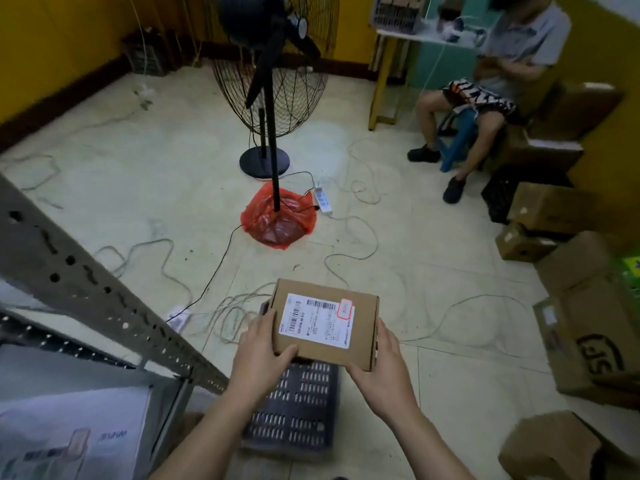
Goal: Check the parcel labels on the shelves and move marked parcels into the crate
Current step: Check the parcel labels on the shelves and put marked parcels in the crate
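Small cardboard parcel [323, 323] is held in the air between both hands, directly over the far edge of the dark slotted crate [294, 407] sitting on the floor. Left hand [263, 344] grips the parcel's left near corner, thumb on top, fingers curled under. Right hand [379, 362] grips the right near side the same way, thumb along the edge. Both closed on the parcel, neither free.

Parcel top faces up, white shipping label [317, 320] in view, red-outlined sticker [345, 309] at the label's far right corner, so it likely counts as marked. The parcel's long axis runs left to right between the hands, tilted slightly clockwise.

Key relation: the crate lies straight below and nearer the body than the parcel. The move needed is probably down and a little back toward the person. Both hands equally near; the crate interior is mostly hidden by the forearms, contents cannot tell.

Edges: grey perforated shelf upright [86, 282] runs diagonally just left of the left forearm, tight on that side. Right of the crate is open floor, cardboard boxes [585, 341] well apart. Loose cables [239, 313] on the floor beyond the crate's far edge, under the parcel.
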The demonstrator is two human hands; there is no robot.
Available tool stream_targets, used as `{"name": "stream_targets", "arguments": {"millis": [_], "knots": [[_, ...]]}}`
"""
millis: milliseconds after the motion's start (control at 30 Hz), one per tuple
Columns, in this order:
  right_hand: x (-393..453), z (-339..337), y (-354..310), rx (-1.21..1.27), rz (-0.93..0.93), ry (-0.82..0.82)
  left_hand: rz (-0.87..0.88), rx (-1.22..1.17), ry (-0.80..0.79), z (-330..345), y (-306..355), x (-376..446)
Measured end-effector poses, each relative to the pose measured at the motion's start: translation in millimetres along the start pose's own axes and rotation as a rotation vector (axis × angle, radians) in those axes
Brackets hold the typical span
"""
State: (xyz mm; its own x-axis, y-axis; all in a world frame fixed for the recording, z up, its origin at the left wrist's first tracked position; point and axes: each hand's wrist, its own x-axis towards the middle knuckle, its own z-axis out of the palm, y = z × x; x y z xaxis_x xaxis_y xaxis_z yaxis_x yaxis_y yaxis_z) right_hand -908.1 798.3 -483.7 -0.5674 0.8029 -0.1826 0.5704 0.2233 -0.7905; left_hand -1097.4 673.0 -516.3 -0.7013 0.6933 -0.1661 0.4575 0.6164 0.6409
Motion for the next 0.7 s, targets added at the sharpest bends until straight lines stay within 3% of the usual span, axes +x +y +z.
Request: {"name": "stream_targets", "arguments": {"millis": [300, 700], "knots": [[126, 86, 97, -0.041, 0.038, -0.131, -0.069, 0.103, -0.078, 90, -65, 106], [214, 261, 274, -0.190, 0.127, -0.283, -0.160, 0.257, -0.185, 262, -247, 179]]}}
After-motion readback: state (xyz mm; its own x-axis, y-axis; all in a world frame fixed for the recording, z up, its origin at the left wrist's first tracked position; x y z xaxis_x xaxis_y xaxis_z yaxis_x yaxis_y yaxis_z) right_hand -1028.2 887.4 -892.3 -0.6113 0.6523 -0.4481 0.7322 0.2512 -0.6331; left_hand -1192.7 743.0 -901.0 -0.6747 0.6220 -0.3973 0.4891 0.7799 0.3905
